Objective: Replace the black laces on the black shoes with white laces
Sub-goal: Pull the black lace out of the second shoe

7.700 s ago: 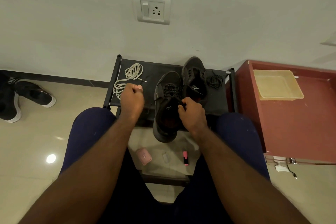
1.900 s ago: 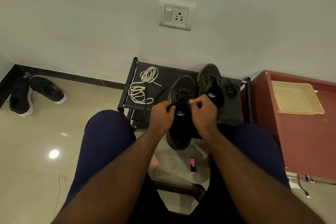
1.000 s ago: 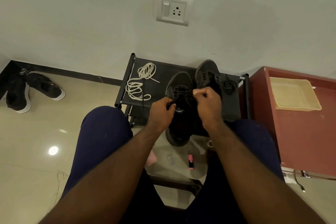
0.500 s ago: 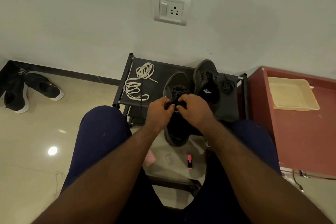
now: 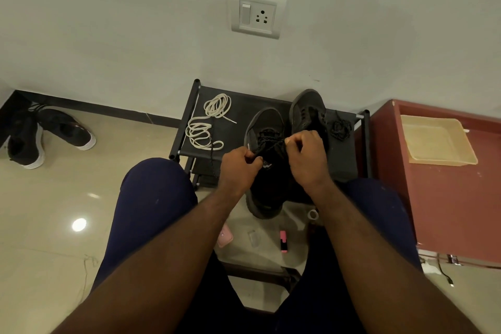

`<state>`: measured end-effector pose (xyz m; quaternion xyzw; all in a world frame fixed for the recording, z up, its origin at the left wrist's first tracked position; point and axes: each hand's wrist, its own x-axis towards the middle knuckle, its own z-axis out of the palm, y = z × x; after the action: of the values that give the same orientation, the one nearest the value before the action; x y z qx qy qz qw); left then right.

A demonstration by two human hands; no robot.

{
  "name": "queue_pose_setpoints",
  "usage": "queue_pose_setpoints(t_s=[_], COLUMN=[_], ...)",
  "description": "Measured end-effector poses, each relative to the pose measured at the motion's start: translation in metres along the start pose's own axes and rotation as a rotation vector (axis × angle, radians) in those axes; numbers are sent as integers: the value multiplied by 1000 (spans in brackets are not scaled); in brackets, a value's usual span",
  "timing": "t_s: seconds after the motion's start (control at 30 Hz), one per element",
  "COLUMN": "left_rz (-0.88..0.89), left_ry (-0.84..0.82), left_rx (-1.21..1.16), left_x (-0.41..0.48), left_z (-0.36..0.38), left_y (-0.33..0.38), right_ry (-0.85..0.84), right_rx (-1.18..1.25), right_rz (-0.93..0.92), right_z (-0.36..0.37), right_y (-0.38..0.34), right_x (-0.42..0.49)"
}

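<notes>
Two black shoes stand on a low black rack (image 5: pixel 238 106). The near shoe (image 5: pixel 264 127) overhangs the rack's front edge, and its black lace (image 5: pixel 271 144) runs taut between my hands. My left hand (image 5: pixel 238 168) pinches one part of that lace at the shoe's tongue. My right hand (image 5: pixel 306 154) pinches the lace a little higher and to the right. The far shoe (image 5: pixel 307 108) has no lace, and a loose black lace (image 5: pixel 340 129) lies bunched beside it. Two white laces (image 5: pixel 208 122) lie coiled on the rack's left side.
A red cabinet (image 5: pixel 447 198) with a beige tray (image 5: pixel 436 141) stands to the right. Another pair of dark shoes (image 5: pixel 46 133) lies on the floor at the left. A pink case (image 5: pixel 226 236), a pink marker (image 5: pixel 283 241) and small clear items lie between my knees.
My hands, close together half a second ago, have drawn apart, stretching the black lace out of the near shoe. My right hand rose and moved right.
</notes>
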<state>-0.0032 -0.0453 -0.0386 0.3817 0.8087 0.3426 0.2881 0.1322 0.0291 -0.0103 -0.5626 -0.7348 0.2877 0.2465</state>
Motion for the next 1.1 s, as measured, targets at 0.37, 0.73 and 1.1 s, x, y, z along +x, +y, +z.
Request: queue_pose_setpoints(t_s=[0.37, 0.73, 1.1], left_rz=[112, 231, 244], left_ry=[-128, -223, -128], left_rx=[6, 365, 354], left_x=[-4, 2, -3], left_z=[-1, 11, 7], left_y=[-1, -8, -3], right_ry=[-44, -268, -103], right_rx=[817, -547, -421], right_rz=[459, -93, -144], right_z=[-35, 4, 14], right_y=[-14, -7, 4], right_x=[-4, -21, -23])
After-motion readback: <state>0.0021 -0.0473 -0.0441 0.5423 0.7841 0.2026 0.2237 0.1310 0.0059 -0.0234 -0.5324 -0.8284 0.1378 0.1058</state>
